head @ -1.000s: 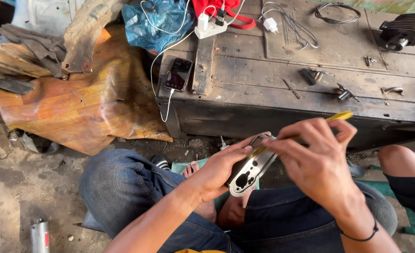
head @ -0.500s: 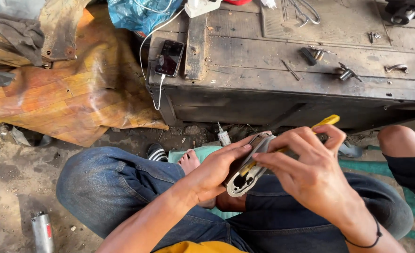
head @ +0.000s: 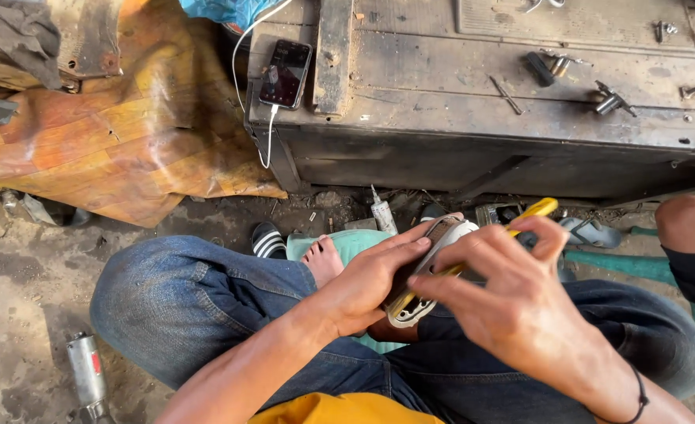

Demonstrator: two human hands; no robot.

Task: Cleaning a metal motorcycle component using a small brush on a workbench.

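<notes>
Both hands grip: I'd keep my left hand [head: 367, 279] clamping the casing [head: 426, 271] while the right [head: 512, 302] steadies the yellow tool [head: 537, 209] upon it.

I sit on a dusty dirt floor [head: 18, 314] in daylight, facing a dark worn wooden workbench [head: 473, 102]; crumpled orange sheeting [head: 128, 149] lies beside it.

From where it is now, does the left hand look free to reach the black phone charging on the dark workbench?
Probably not right away. The left hand is wrapped around the flat silver metal part over the lap, while the black phone lies well beyond the knees on the workbench. Nothing blocks the path.
</notes>
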